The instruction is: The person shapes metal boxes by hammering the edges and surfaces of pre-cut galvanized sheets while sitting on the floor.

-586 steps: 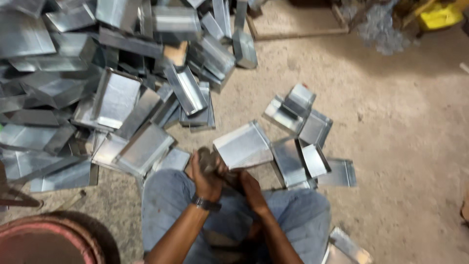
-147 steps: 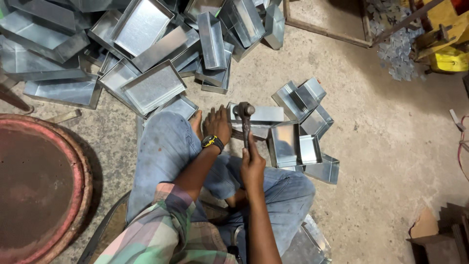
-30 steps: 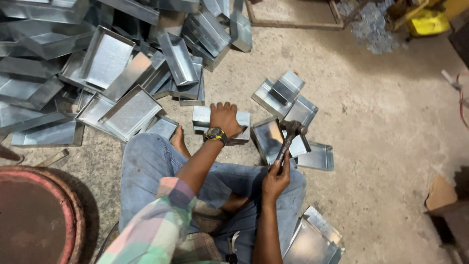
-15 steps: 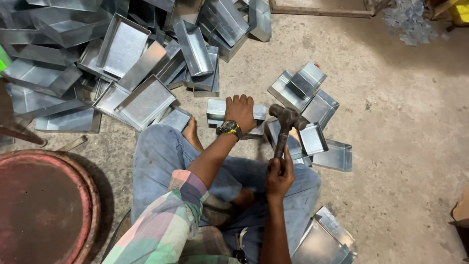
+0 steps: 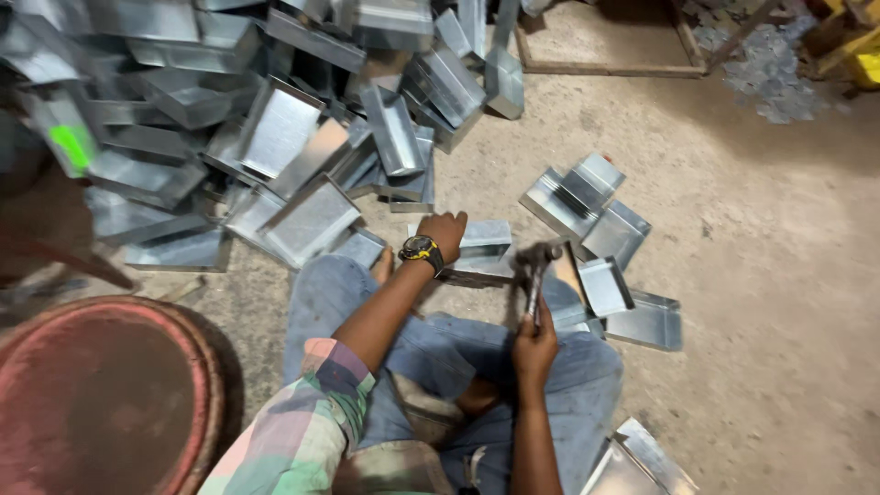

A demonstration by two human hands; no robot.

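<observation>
Gripping a hammer (image 5: 534,275) by the lower end of its handle, right hand (image 5: 534,346) closed tight around it, head blurred and tipped forward just beyond the fist, lower than half a second ago when it stood raised above the wrist. Pressing flat with the left hand (image 5: 444,234), fingers spread and holding nothing, palm down on a folded metal tray (image 5: 481,249) lying directly ahead of the hammer grip and slightly to its left, same spot as before. Wearing a dark wristwatch (image 5: 422,249) just behind that palm. Sitting cross-legged in blue jeans (image 5: 431,348) on a concrete floor (image 5: 761,238), knees either side of the grip. Lying to the right of the hammer head, a small cluster of finished trays (image 5: 596,229), unmoved. Heaped farther off to the left and ahead, a big pile of metal trays (image 5: 275,119). Showing near the left elbow, a rusty round drum (image 5: 101,403).
</observation>
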